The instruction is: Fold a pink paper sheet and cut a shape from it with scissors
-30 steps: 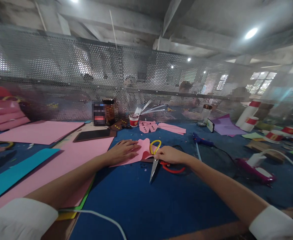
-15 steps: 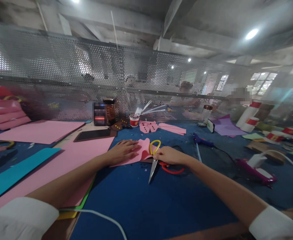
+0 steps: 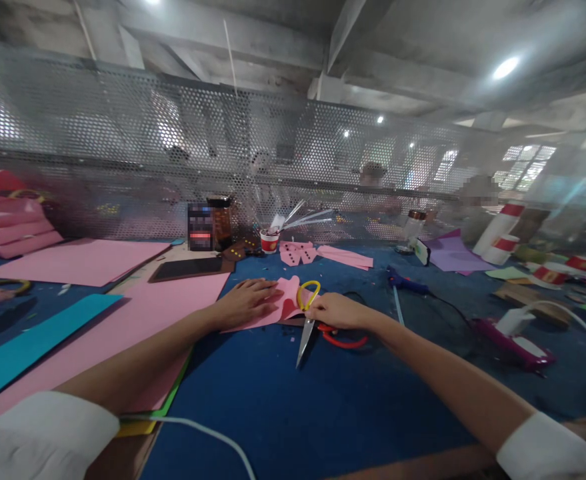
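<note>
My left hand (image 3: 247,301) lies flat with its fingers stretched over a cut piece of pink paper (image 3: 287,293) on the blue table. My right hand (image 3: 340,311) is closed round the middle of a pair of scissors (image 3: 305,345), at the paper's right edge. Their blade points down towards me, and a yellow finger loop stands up over the paper. Below my right hand a red loop (image 3: 345,341) shows; whether it belongs to the same scissors I cannot tell. A dark strip lies partly hidden under the pink paper.
Large pink sheets (image 3: 147,313) and a teal strip (image 3: 37,343) lie on the left. A phone (image 3: 187,268), a paper cup (image 3: 269,241) and dotted pink cutouts (image 3: 297,253) sit behind. To the right are a glue gun (image 3: 407,280) and a purple power strip (image 3: 513,347). A white cable (image 3: 207,431) crosses the front.
Hardly anything differs: both hands stay in place, and the scissors and yellow loop have shifted by only a tiny amount. The whole view has moved very slightly.
</note>
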Demonstrator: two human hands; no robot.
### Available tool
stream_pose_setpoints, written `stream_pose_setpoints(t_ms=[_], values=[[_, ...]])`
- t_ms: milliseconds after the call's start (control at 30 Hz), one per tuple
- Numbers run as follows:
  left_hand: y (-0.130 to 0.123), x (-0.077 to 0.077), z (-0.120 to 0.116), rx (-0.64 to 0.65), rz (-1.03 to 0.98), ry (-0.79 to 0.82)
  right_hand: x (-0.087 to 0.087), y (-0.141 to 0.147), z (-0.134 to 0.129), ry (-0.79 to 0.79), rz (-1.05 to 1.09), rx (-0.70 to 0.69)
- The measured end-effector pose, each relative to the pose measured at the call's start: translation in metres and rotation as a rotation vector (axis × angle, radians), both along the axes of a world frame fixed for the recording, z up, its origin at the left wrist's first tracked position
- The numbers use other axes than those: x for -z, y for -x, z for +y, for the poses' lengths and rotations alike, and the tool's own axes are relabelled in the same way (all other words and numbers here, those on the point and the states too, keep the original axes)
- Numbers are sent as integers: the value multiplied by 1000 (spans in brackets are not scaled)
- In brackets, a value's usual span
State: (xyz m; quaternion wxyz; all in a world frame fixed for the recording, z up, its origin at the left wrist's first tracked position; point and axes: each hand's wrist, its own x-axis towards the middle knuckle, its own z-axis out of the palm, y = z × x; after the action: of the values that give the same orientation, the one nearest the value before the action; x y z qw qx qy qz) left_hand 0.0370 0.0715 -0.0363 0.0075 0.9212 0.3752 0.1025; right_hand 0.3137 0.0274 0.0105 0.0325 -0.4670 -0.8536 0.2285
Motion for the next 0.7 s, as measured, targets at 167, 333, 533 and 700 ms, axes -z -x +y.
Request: stream_pose_setpoints(t_ms=[167,333,533,700], values=[[-2,0,-3,0,8,-16,-2,-3,-2,14,19,1],[-3,-3,-4,-1,3,47,-6,-1,-5,21,7,11],[2,-10,0,-11,1,88,-11,3,-9,31,-18,15],[3,-8,0,-16,-2,55,-13,6,-10,10,-58,19]])
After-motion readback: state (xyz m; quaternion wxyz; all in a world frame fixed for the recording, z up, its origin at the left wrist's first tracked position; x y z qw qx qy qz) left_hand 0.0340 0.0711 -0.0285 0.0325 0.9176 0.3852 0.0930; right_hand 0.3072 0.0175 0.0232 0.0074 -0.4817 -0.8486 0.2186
